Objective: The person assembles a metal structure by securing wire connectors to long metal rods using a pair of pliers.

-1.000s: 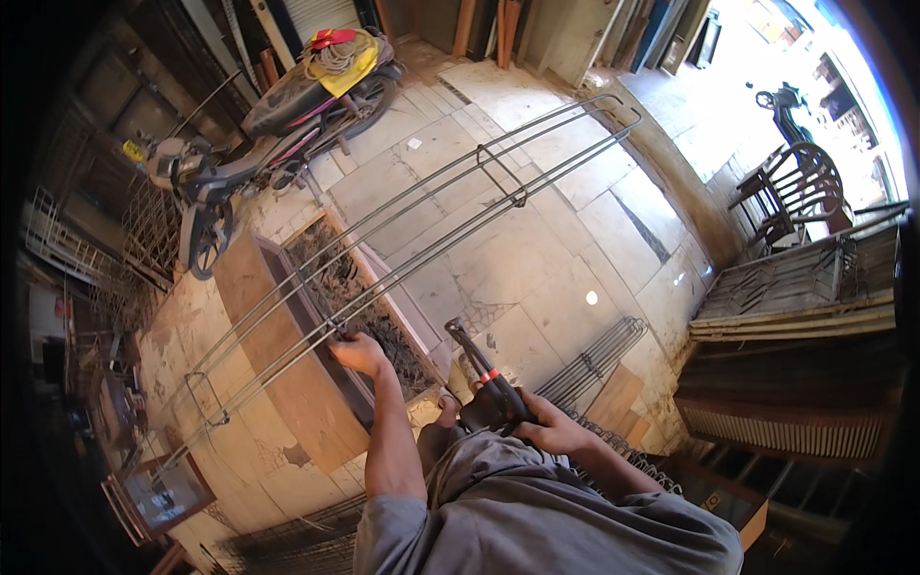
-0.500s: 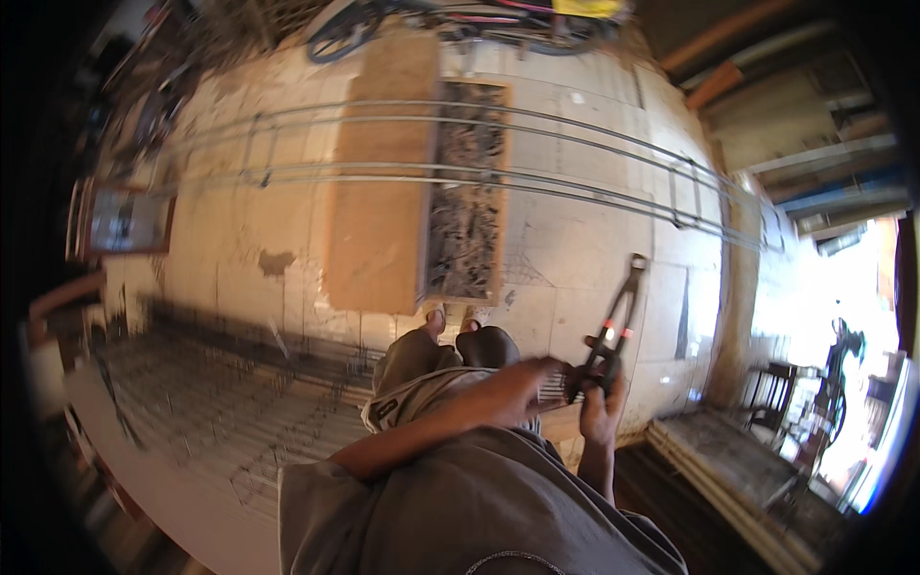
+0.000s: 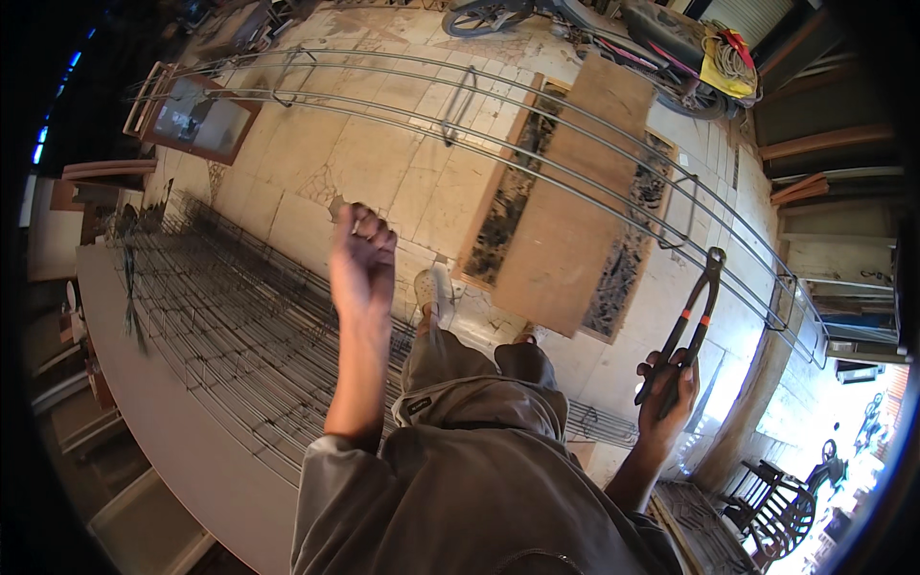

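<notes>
In my right hand (image 3: 674,395) is a pair of end-cutting pincers (image 3: 698,316), dark with orange bands on the handles. The fingers wrap round the handles, and the jaws point up and away, close to a long cage of thin steel rods (image 3: 561,182) with wire stirrups. My left hand (image 3: 364,251) is raised at centre left with its fingers curled in; whatever it holds, if anything, is hidden. Below and left of it lies a pile of steel rod cages (image 3: 240,331).
A brown board (image 3: 585,192) lies over a dark-patterned, wood-edged panel (image 3: 508,216) on the tiled floor. A motorbike (image 3: 661,57) stands at the back. Far left is a framed glass pane (image 3: 201,120); a grey flat surface (image 3: 172,460) runs along the near left. Thin wires (image 3: 131,292) hang over the pile.
The left hand has left the pincers and swung far to the left. My right hand has moved right with the pincers. The view has turned, so the board and rods appear slanted.
</notes>
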Available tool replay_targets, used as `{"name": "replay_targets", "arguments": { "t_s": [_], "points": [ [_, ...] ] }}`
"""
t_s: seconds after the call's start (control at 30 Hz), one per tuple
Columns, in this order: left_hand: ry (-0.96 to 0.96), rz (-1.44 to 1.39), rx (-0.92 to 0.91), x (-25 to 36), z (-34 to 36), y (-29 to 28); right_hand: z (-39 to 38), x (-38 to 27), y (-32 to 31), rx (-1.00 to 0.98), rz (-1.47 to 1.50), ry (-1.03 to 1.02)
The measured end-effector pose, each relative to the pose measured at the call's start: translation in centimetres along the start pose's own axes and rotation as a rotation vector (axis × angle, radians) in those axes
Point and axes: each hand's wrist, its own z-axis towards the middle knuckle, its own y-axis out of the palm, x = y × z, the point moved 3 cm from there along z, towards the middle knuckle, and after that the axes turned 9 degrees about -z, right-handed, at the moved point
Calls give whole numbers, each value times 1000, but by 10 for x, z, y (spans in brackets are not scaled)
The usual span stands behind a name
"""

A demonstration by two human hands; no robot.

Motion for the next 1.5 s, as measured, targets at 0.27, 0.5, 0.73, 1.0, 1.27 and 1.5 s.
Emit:
{"name": "replay_targets", "arguments": {
  "t_s": [0.27, 0.5, 0.73, 1.0, 1.27, 1.5],
  "points": [
    [-266, 285, -81, -30, 123, -69, 8, -10, 135, -247, -672, -91],
    [-283, 537, -326, -42, 138, -50, 45, -93, 281, -419, -2185, -370],
    [-385, 322, -431, -53, 154, -25, 72, -106, 342, -649, -2345, -469],
    [-527, 460, -552, -58, 171, -21, 79, -104, 365, -617, -2373, -343],
    [-668, 552, -667, -59, 179, -15, 92, -109, 398, -622, -2471, -262],
    [-760, 445, -774, -55, 182, -8, 91, -115, 439, -522, -2565, -280]
  ]
}}
